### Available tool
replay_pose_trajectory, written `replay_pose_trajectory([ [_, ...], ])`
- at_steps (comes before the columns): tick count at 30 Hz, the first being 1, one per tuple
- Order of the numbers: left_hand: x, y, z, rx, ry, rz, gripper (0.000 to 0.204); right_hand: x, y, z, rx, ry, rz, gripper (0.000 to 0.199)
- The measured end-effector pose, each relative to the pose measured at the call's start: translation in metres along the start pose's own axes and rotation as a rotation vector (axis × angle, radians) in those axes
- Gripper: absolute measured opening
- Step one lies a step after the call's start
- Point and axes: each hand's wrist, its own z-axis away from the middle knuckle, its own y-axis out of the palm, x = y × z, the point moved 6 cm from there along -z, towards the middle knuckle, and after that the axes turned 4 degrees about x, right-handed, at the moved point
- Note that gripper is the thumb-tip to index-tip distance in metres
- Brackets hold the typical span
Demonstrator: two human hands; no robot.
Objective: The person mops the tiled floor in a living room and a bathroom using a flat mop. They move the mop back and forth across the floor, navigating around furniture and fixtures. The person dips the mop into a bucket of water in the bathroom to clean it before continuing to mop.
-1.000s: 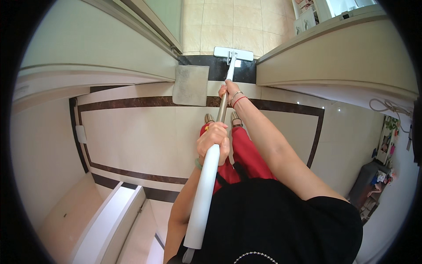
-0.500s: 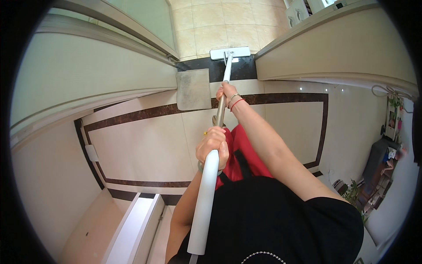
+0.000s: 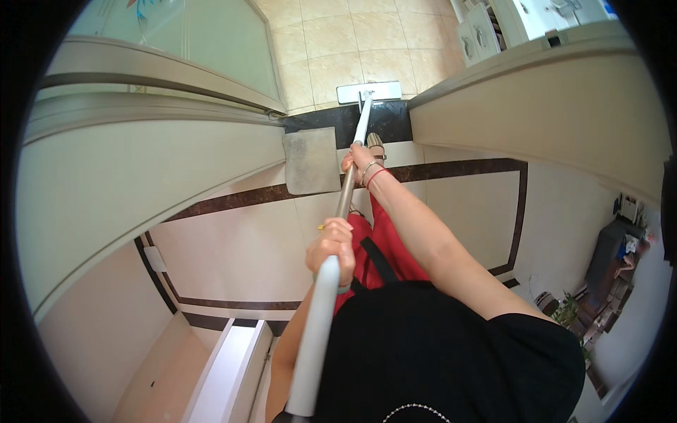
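Both left hand [image 3: 330, 248] and right hand [image 3: 361, 162] curl closed around the mop pole [image 3: 346, 197]; one shoe [image 3: 376, 142] has advanced beside the dark sill [image 3: 393, 121], likely bringing footing nearer the mop head [image 3: 386, 91].

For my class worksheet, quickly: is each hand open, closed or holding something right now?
Left hand: closed, holding the mop pole near its white sleeve.
Right hand: closed, holding the same pole nearer the mop head.

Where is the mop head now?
In the head view, the mop head is at upper centre, where the beige tiles meet the black threshold, beyond the right hand and up and right of the grey mat.
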Motion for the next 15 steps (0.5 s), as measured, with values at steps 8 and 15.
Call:
replay_pose_trajectory([
  [8, 0.082, 0.033, -0.064, 0.054, 0.019, -0.055, 0.02, 0.111, 0.039, -0.053, 0.075, -0.022, -0.007, 0.026],
  [15, 0.136, 0.077, -0.161, 0.04, 0.092, -0.133, 0.014, 0.226, 0.105, -0.072, 0.137, -0.118, 0.002, 0.025],
])
